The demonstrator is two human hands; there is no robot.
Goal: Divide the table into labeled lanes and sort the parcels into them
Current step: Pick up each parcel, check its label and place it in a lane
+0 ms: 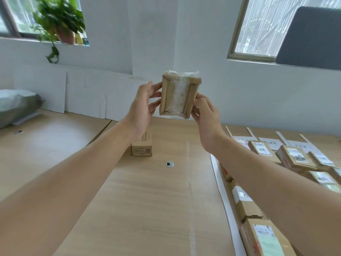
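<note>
- Parcel (180,97): small brown cardboard box, long side upright, held in the air above and beyond the cable grommet (169,164) in the counter (147,209). It touches nothing but the two hands.
- Left grip (143,106): fingers only lightly bent, tips against the parcel's left side. The thumb looks to stand just clear of the box. A steadying press more than a clasp.
- Right grip (205,117): thumb over the lower right edge, fingers curled out of sight behind. This hand seems to carry the weight.
- Handling, by judgement: light, since fingertips alone hold it up. Stiff enough at the edges and corners to pinch.
- The near face is covered in glossy clear tape, crinkled at the top. Likely slick, so take it by the bare cardboard edges, not the taped middle.
- No shipping label shows on this face, so the lane cannot be read from here. It probably wants turning.
- Long carton (142,146) lies on the counter just left of and beyond the grommet, unsorted by the look of it.
- Labelled boxes (293,157) sit in rows well right of the grommet, with paper lane tags (270,143) beyond them.
</note>
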